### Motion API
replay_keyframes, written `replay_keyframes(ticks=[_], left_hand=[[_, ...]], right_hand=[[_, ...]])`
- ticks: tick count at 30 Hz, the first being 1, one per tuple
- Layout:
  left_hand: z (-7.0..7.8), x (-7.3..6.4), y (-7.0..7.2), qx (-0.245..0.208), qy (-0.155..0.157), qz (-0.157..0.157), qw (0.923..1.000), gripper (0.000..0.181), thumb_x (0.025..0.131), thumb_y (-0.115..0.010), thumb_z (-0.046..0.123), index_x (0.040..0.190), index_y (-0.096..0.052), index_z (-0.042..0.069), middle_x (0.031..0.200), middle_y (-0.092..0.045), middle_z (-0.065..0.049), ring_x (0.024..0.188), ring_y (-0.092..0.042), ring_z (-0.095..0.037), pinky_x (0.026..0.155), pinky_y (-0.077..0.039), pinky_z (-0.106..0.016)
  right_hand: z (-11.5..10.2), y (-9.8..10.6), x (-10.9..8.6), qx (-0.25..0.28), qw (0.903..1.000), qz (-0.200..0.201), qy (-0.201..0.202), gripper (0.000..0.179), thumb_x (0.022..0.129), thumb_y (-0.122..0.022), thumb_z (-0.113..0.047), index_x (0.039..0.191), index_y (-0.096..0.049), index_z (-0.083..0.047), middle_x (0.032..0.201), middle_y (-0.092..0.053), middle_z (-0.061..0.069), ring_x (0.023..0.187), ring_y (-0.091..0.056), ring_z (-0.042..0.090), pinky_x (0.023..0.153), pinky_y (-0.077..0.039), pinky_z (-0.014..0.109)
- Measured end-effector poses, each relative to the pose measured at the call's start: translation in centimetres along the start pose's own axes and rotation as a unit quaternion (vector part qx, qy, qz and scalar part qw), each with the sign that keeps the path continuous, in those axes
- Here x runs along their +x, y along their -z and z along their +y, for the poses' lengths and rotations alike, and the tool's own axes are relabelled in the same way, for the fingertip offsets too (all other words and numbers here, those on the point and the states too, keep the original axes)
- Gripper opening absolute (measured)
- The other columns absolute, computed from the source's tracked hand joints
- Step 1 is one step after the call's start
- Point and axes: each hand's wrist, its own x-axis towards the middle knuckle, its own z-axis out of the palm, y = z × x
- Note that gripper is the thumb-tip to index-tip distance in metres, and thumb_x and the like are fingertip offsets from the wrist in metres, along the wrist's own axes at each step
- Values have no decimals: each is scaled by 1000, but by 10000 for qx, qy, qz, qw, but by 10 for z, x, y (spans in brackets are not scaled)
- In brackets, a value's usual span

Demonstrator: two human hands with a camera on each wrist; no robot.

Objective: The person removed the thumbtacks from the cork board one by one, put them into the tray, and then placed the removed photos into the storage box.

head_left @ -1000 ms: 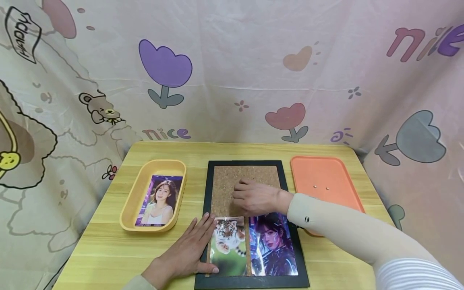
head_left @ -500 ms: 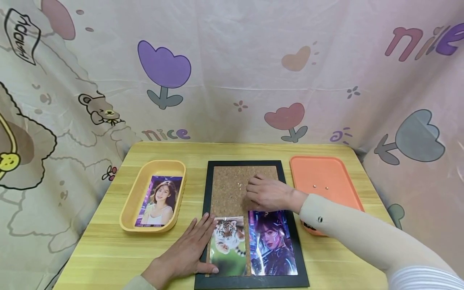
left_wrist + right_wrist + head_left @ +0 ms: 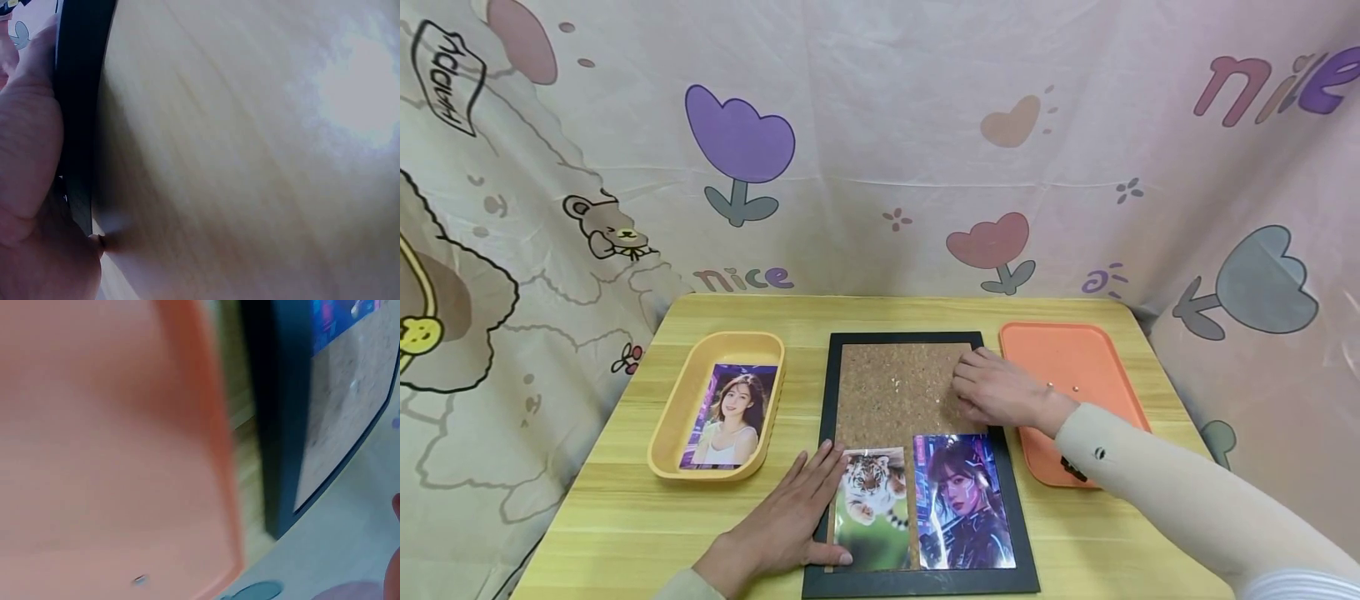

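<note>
A cork board (image 3: 895, 392) with a black frame lies on the table, carrying a tiger cub photo (image 3: 871, 508) at lower left and a glossy purple-blue portrait print (image 3: 964, 504) at lower right. My left hand (image 3: 782, 517) rests along the frame's left side, fingers extended; the left wrist view shows that hand (image 3: 28, 144) against the black frame edge (image 3: 84, 81). Over the board's right edge, my right hand (image 3: 1003, 387) hovers with loosely bent fingers, fingertips partly hidden in the head view. At the right wrist view's margin, its finger and thumb (image 3: 394, 575) stand apart, nothing seen between them.
An orange tray (image 3: 1060, 350) to the right bears small shiny metal pieces (image 3: 1076, 388). On the left, a yellow tray (image 3: 662, 450) holds a portrait photo (image 3: 730, 417). A patterned curtain (image 3: 865, 125) hangs behind the wooden table (image 3: 602, 517).
My right hand has moved rightward from mid-board to the board's right edge beside the orange tray, uncovering the top of the purple-blue print. My left hand stays in place.
</note>
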Motion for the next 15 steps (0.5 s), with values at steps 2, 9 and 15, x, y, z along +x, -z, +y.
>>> replay_keyframes(ticks=[2,9,15], left_hand=[[0,0,0,9,-10,2,10000,124,84,-55,89,171,-11,13,180,1,-3,165,4,-24,130,-6,-55],[1,0,2,16,-19,-33,10000,123,84,-54,89,171,-12,12,179,0,-5,165,4,-25,132,-7,-55],[1,0,2,-5,-5,-43,10000,124,84,-55,89,171,-12,11,179,-2,-5,165,3,-25,132,-8,-54]], right_hand=[[7,1,-10,104,9997,-41,-212,10,89,-67,-22,88,-58,-17,91,-61,-4,90,-49,20,79,-41,36],[33,4,-50,173,9967,-79,-790,5,89,-64,-17,89,-60,-15,90,-59,-3,91,-49,23,80,-43,38],[49,6,-81,80,9910,-370,-1287,8,89,-69,-16,94,-65,-11,94,-63,2,94,-53,27,82,-46,42]])
